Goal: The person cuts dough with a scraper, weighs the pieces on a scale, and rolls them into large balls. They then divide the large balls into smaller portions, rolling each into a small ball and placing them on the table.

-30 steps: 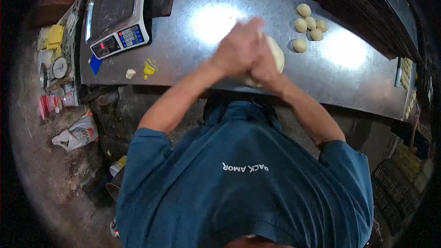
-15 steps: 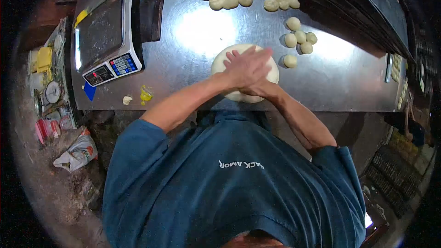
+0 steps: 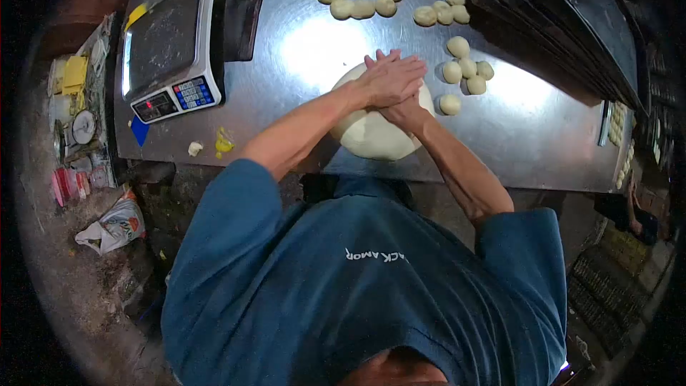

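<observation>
A large, smooth round of white dough (image 3: 375,138) lies on the metal table near its front edge. My left hand (image 3: 391,80) rests flat on top of my right hand, fingers stretched out. Below it, my right hand (image 3: 407,109) presses on the far right part of the dough. Its fingertips stick out past the left hand, while its palm is mostly covered. Both hands are open, and neither grips the dough. Several small dough balls (image 3: 467,67) sit just to the right of the large piece.
On the left of the metal table (image 3: 286,111) stands a digital scale (image 3: 166,43). Dark trays (image 3: 550,28) lean at the right. More dough balls (image 3: 363,8) lie towards the back. A yellow smear (image 3: 224,141) and a dough scrap (image 3: 194,149) are near the front edge.
My stacked hands have moved from the middle of the dough towards its far side, uncovering its near part. The near part now bulges towards me. The view has shifted slightly.
</observation>
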The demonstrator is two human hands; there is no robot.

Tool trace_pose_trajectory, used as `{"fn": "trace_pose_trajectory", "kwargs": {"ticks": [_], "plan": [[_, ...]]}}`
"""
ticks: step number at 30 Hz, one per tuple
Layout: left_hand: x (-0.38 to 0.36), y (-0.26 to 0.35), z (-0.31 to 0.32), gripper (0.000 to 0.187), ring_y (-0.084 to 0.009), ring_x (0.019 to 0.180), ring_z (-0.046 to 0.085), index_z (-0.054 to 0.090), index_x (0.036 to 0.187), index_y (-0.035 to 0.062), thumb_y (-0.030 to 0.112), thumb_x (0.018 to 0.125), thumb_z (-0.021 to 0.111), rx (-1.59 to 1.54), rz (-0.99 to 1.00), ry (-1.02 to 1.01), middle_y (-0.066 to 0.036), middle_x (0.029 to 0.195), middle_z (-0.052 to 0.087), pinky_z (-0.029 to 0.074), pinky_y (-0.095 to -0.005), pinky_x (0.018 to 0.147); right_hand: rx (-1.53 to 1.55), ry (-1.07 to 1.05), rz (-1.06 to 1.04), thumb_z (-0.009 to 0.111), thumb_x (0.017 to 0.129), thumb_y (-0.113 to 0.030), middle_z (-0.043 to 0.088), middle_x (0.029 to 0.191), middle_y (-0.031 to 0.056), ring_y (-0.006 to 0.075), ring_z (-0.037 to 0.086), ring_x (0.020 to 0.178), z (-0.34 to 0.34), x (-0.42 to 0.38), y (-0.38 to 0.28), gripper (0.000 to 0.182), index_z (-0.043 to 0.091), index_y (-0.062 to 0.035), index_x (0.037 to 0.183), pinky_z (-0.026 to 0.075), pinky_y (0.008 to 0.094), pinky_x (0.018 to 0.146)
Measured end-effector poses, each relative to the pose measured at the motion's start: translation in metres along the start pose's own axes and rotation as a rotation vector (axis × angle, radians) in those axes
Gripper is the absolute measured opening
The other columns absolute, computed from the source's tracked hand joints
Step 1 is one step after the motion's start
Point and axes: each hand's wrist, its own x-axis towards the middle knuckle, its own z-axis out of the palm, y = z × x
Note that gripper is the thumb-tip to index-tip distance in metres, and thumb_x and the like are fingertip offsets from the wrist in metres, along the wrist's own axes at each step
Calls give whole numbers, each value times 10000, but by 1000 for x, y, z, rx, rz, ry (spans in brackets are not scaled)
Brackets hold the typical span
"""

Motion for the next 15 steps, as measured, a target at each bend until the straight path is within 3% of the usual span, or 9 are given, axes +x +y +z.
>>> {"fn": "trace_pose_trajectory", "kwargs": {"ticks": [4, 7, 9, 10, 11, 12, 13, 14, 15], "plan": [[-53, 71, -39, 477, -294, 1325, 337, 463, 1306, 23, 304, 926, 401, -12, -20, 18, -123, 1406, 414, 206, -504, 1101, -157, 51, -5, 522, 884, -351, 138, 1510, 204, 321, 126, 1403, 7, -76, -38, 721, 189, -71, 1458, 116, 473, 1128], [-71, 61, -2, 484, -294, 1353, 284, 452, 1319, 33, 323, 935, 396, 235, 8, 74, -113, 1443, 362, 195, -522, 1099, -283, 95, -36, 529, 877, -372, 129, 1510, 212, 328, 117, 1404, 21, -69, -53, 740, 184, -72, 1460, 120, 478, 1125], [-61, 47, 9, 477, -302, 1322, 312, 485, 1295, 95, 376, 912, 435, 307, 2, 93, -80, 1421, 383, 194, -530, 1085, -353, 106, -41, 533, 873, -386, 123, 1510, 218, 333, 110, 1405, 25, -43, -38, 753, 181, -74, 1461, 122, 481, 1123], [-57, 45, -4, 503, -297, 1291, 369, 454, 1334, 90, 365, 913, 447, 122, -19, 100, -84, 1388, 429, 178, -526, 1094, -389, 124, -40, 535, 871, -393, 120, 1510, 220, 335, 107, 1406, 21, -36, -23, 760, 179, -74, 1462, 124, 483, 1122], [-53, 47, -22, 503, -297, 1291, 369, 454, 1334, 90, 365, 913, 447, 155, -8, 122, -84, 1388, 429, 178, -526, 1094, -445, 167, -53, 537, 869, -399, 117, 1510, 223, 337, 104, 1406, 6, -24, -30, 766, 177, -75, 1462, 125, 485, 1121], [-56, 52, -39, 511, -302, 1269, 399, 442, 1344, 81, 358, 914, 453, -238, -218, 126, -92, 1368, 455, 183, -544, 1085, -528, -160, 13, 575, 862, -384, 229, 1477, 234, 335, 270, 1358, -16, -27, -32, 706, 298, -57, 1423, 231, 428, 1100], [-63, 54, -54, 520, -307, 1248, 428, 430, 1353, 73, 352, 915, 460, -631, -420, 127, -99, 1347, 481, 188, -562, 1077, -40, -162, 71, 597, 849, -384, 326, 1422, 234, 334, 366, 1296, -40, -33, -27, 670, 371, -44, 1380, 299, 408, 1062], [-79, 48, -60, 524, -316, 1186, 491, 416, 1347, 24, 313, 916, 482, -259, -408, 363, -149, 1286, 529, 279, -520, 1050, 444, -162, 94, 619, 836, -385, 423, 1367, 234, 333, 462, 1233, -66, -33, -18, 638, 444, -31, 1337, 366, 388, 1023], [-92, 39, -65, 559, -322, 1165, 512, 432, 1320, -17, 320, 887, 539, -215, -529, 473, -192, 1262, 536, 377, -431, 1004, 753, -14, 290, 665, 805, -353, 546, 1250, 216, 333, 548, 1136, -89, -41, -24, 585, 527, -4, 1254, 438, 387, 951]]}}
